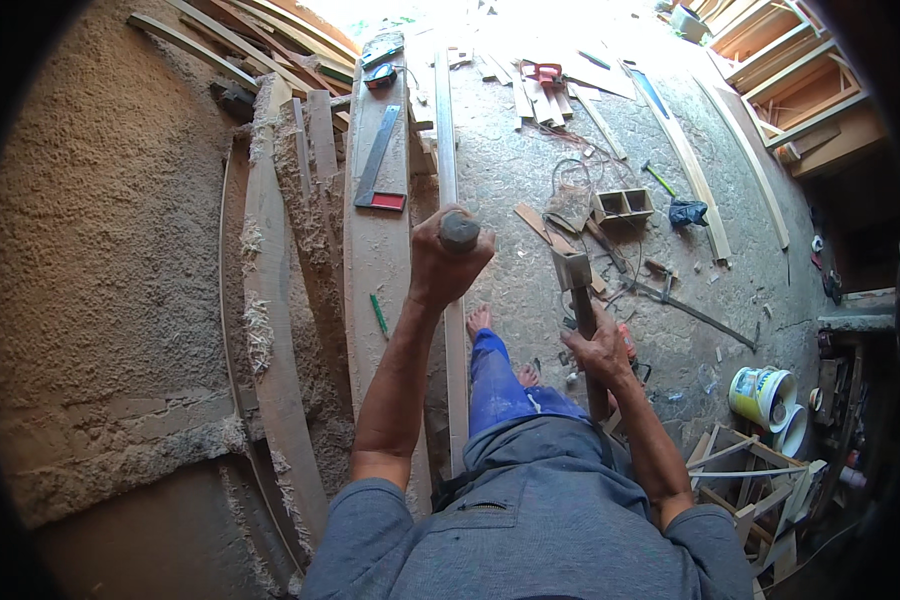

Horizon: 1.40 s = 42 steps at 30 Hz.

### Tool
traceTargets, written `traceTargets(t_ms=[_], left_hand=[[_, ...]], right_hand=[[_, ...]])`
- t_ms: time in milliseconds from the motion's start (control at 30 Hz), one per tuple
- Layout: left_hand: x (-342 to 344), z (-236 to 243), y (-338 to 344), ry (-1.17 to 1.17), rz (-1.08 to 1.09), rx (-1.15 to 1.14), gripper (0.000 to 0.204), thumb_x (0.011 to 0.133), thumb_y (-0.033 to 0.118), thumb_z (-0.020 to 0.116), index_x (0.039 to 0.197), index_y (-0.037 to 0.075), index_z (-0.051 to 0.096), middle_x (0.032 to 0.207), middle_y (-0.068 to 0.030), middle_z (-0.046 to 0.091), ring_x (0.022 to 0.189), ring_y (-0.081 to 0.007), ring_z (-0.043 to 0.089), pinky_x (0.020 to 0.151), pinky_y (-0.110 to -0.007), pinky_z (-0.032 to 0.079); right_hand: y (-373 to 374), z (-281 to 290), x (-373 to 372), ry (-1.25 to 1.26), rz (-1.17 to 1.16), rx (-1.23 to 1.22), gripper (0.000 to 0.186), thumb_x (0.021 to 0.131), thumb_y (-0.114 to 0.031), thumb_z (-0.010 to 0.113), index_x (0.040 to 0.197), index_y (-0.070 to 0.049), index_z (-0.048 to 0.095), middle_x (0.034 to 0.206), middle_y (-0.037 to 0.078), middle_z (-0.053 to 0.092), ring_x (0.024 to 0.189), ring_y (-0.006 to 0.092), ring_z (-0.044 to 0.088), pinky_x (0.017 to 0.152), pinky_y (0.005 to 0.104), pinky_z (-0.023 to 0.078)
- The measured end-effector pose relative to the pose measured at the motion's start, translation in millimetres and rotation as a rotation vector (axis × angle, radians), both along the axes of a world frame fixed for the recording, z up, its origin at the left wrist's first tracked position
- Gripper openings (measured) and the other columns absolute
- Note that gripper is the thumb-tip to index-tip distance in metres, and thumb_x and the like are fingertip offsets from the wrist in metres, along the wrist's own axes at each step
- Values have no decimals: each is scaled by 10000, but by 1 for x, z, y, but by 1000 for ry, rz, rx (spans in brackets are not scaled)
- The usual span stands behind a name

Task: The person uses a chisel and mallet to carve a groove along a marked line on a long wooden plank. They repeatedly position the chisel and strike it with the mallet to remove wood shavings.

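The left hand (445, 262) is sitting at the frame's centre, fingers curled tight around a chisel (459, 231), whose round butt is showing above the fist. It is hovering over a narrow strip (447, 150) lying beside a wide plank (375, 250). The right hand (600, 350), right of centre, is closing around the handle of a hammer (576, 285), its square head pointing up. A square (380, 160) is lying on the plank in the upper middle, and a green pencil (379, 314) is lying below it.
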<state>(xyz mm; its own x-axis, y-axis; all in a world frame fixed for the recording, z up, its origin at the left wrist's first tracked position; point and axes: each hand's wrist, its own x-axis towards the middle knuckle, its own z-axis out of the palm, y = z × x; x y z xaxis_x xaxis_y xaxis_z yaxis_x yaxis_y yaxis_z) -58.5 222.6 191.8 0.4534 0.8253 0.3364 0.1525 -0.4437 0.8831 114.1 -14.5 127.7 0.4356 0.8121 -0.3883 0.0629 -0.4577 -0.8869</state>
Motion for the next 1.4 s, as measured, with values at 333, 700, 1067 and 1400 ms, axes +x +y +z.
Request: traceTargets(t_ms=[333,700,1067,1400], left_hand=[[-8,1,-4,47,-55,-22,174,791,71,792,814,50,621,697,0,637,660,-54,596,594,-272,508],[-27,-9,-1,-114,53,-93,168,783,48,787,804,44,621,674,-2,621,637,-59,590,587,-270,501],[-18,-13,-13,-107,94,1,177,788,48,782,794,46,604,672,-22,632,649,-63,618,598,-275,520],[-19,-26,-22,-254,63,77,170,798,143,794,897,51,691,770,-49,677,723,-164,678,715,-364,545]], right_hand=[[-11,3,2,85,-38,-6,536,884,-102,712,1370,5,511,695,0,557,513,93,524,451,291,413],[-16,27,-2,153,-45,-2,508,846,-98,738,1308,-13,544,775,20,577,557,101,566,481,262,457],[6,100,-4,-249,283,124,645,860,-127,772,1414,27,482,906,125,665,759,226,682,698,348,541],[62,232,-24,-841,475,773,657,859,-32,725,1425,11,394,954,271,682,841,434,731,665,480,592]])
